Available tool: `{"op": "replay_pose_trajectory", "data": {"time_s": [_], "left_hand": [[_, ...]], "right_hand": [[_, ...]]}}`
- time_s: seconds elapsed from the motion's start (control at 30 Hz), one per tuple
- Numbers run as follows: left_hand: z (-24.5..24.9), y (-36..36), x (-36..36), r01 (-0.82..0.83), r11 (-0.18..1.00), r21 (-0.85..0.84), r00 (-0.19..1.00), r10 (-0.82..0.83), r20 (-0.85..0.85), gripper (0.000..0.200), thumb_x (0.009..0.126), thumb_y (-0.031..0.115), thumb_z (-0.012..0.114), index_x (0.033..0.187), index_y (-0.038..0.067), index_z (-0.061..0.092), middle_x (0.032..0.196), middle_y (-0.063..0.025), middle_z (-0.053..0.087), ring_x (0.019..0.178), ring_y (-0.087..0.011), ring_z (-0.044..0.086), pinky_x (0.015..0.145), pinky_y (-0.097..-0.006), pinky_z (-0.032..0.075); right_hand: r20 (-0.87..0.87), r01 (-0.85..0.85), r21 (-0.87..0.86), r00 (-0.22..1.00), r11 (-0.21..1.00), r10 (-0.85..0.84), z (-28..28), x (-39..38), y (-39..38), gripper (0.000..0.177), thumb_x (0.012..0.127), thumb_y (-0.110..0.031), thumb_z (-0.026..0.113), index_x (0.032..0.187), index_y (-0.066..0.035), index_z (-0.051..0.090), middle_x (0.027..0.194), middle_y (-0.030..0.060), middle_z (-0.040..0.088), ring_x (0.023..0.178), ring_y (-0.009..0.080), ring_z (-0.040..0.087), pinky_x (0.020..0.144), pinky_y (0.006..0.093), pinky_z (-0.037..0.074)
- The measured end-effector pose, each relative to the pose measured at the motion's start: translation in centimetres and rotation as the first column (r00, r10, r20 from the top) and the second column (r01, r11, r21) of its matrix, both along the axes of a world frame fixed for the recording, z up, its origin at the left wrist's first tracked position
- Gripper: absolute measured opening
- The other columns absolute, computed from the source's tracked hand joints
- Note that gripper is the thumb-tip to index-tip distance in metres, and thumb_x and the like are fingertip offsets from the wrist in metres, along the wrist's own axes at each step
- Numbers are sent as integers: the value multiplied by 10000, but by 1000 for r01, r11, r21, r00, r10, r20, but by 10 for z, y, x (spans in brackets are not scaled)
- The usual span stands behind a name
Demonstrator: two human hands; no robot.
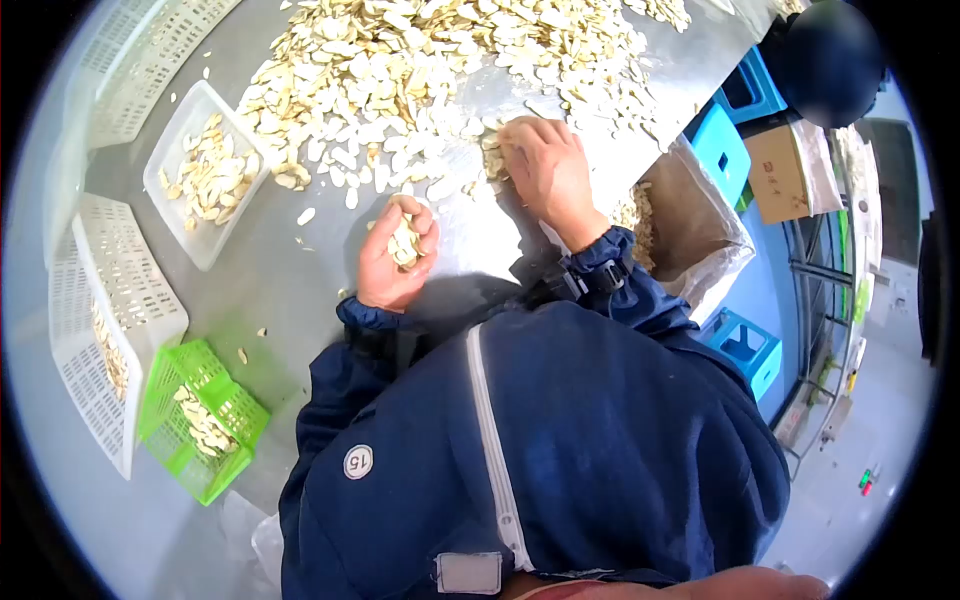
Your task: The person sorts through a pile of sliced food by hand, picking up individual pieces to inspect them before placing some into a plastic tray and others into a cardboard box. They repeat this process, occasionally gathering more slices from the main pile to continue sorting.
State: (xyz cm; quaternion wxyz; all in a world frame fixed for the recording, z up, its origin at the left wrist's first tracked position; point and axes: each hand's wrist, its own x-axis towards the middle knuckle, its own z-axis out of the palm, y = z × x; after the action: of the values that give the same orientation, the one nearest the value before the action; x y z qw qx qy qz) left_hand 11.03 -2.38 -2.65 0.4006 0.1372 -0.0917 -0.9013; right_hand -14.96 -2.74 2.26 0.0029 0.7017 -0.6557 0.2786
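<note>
Pale flat slices [400, 60] lie heaped across the far part of the metal table [300, 235]. My left hand [395, 255] is palm up above the table, its fingers curled round a small bunch of slices [404, 243]. To the right, my right hand [548, 170] reaches palm down to the near edge of the heap, fingers bent over some slices [494, 160]; its fingertips are partly hidden. Scattered slices lie between and beyond the two hands.
At left are a translucent tray [158, 175] with slices, a white perforated basket [130, 260] and a green basket [250, 410]. At right stand a lined bin [700, 220], blue stools [720, 150] and a cardboard box [780, 175]. Another person [825, 65] is at upper right.
</note>
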Motion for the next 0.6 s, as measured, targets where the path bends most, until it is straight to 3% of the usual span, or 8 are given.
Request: {"op": "replay_pose_trajectory", "data": {"time_s": [0.03, 0.1, 0.17, 0.37, 0.43, 0.53, 0.57, 0.6], "left_hand": [[-1, -1, -1, -9, 1000, 5, 1000, 9, -9, 245, 1133, 294, 499, 1138, 68, 596, 968, -64, 566, 823, -175, 582, 495, -233, 452], [0, -1, -1, -27, 999, 17, 999, 27, -19, 240, 1133, 286, 497, 1138, 66, 594, 961, -60, 552, 819, -173, 576, 490, -226, 446], [0, 0, -2, -25, 999, 22, 1000, 25, -15, 237, 1132, 288, 498, 1139, 70, 592, 960, -58, 548, 817, -170, 575, 485, -226, 444], [2, 2, -1, -12, 1000, -21, 1000, 13, 22, 250, 1109, 326, 555, 1121, 81, 602, 957, -45, 579, 825, -156, 598, 531, -247, 469], [3, 2, -3, -11, 998, 67, 1000, 9, 23, 223, 1129, 286, 516, 1098, 74, 578, 953, -50, 591, 786, -136, 614, 456, -207, 457], [11, 2, -4, 33, 998, -52, 996, -29, 86, 261, 1120, 304, 523, 1062, 54, 573, 936, -53, 597, 761, -141, 596, 460, -224, 427], [12, 0, -2, 99, 993, -58, 993, -95, 71, 265, 1120, 300, 515, 1055, 50, 573, 940, -61, 601, 754, -144, 587, 464, -233, 413], [14, -1, 0, 156, 980, -124, 986, -146, 83, 264, 1120, 298, 516, 1052, 49, 573, 927, -63, 600, 749, -143, 587, 463, -237, 415]], "right_hand": [[-26, 33, -51, 999, 998, -35, 4, -2, 2, 220, 891, -125, 717, 1107, -109, 760, 1115, 72, 748, 1075, 320, 650, 942, 459, 504], [14, -62, 19, 998, 998, 62, 4, 4, 4, 256, 878, -110, 719, 1131, -106, 750, 1100, 84, 736, 1031, 338, 651, 930, 461, 515], [118, -267, 34, 958, 963, 262, 3, 21, 5, 216, 895, -128, 727, 1110, -132, 756, 1064, 73, 715, 974, 316, 658, 893, 422, 538], [86, -344, 33, 936, 938, 341, -12, 46, -6, 166, 898, -188, 771, 1055, -134, 774, 1045, 64, 733, 966, 286, 673, 869, 405, 554], [164, -375, 81, 919, 923, 359, -5, 43, -9, 150, 921, -208, 762, 1044, -123, 779, 989, 79, 745, 920, 301, 697, 834, 414, 570], [186, -336, 229, 936, 914, 298, 18, 39, -23, 192, 951, -233, 747, 1077, -91, 777, 952, 139, 758, 857, 365, 730, 761, 455, 585], [168, -355, 237, 932, 904, 321, 22, 40, -33, 220, 952, -238, 735, 1096, -76, 773, 1008, 151, 769, 855, 379, 729, 750, 464, 584], [133, -381, 373, 924, 846, 357, 28, 43, -46, 217, 968, -232, 733, 1108, -74, 782, 994, 152, 766, 844, 376, 722, 746, 439, 581]]}}
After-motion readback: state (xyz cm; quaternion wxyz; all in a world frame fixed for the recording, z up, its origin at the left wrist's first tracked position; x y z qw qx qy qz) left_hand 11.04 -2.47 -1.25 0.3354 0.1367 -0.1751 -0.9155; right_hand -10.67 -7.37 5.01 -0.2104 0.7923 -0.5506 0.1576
